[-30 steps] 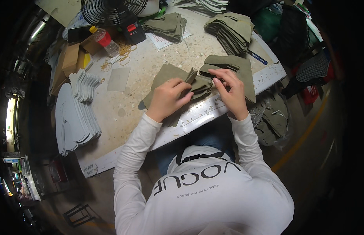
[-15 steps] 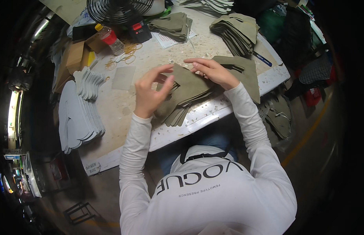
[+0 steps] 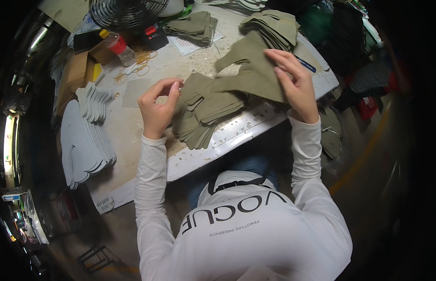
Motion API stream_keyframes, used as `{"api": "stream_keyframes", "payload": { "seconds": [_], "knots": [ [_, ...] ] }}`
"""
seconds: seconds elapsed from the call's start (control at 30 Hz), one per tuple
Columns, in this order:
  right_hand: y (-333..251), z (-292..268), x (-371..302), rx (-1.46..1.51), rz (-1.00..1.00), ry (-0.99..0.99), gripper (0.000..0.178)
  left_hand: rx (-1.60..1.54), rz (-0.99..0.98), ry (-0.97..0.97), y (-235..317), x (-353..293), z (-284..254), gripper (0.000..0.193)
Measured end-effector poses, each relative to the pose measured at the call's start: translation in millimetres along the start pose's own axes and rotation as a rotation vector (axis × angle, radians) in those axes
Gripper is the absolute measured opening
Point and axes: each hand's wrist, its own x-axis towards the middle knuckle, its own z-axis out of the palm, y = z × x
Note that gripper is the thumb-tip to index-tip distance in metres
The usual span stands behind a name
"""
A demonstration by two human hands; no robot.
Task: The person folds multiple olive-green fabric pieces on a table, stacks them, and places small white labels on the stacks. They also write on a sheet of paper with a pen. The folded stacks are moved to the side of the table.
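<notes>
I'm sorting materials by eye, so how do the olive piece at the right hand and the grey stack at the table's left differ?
The olive piece is dull green; the grey stack is pale grey. The olive piece is held in the right hand; the grey stack lies untouched on the table. Both have curved cut edges.

- Shirt [image 3: 274, 246]: white, plain-surfaced, long-sleeved.
- Large lettering [image 3: 234, 212]: a row of bold dark capitals across the chest, upside down in this view.
- Small lettering [image 3: 234, 228]: one line of fine grey capitals, set beside the large row.
- Left sleeve [image 3: 152, 187] and right sleeve [image 3: 306, 154]: white, gathered in soft creases, reaching the wrists.
- Left hand [image 3: 157, 110] and right hand [image 3: 297, 84]: bare beyond the cuffs.
- Strap [image 3: 240, 184]: narrow, black, crossing the white cloth near the waist.
- Trousers [image 3: 256, 164]: blue, partly shaded.
</notes>
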Motion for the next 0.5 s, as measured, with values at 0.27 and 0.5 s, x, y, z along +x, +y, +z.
{"api": "stream_keyframes", "payload": {
  "seconds": [0.27,0.5],
  "knots": [
    [91.4,-36.8,-65.2,0.095,0.419,0.241,0.030,0.089,0.130,-0.112,8.9,-3.0,28.7,0.008],
    [62.5,-30.3,-63.5,-0.317,0.296,0.300,0.034,0.179,0.183,-0.377,6.7,-14.9,56.2,0.014]
  ]
}}
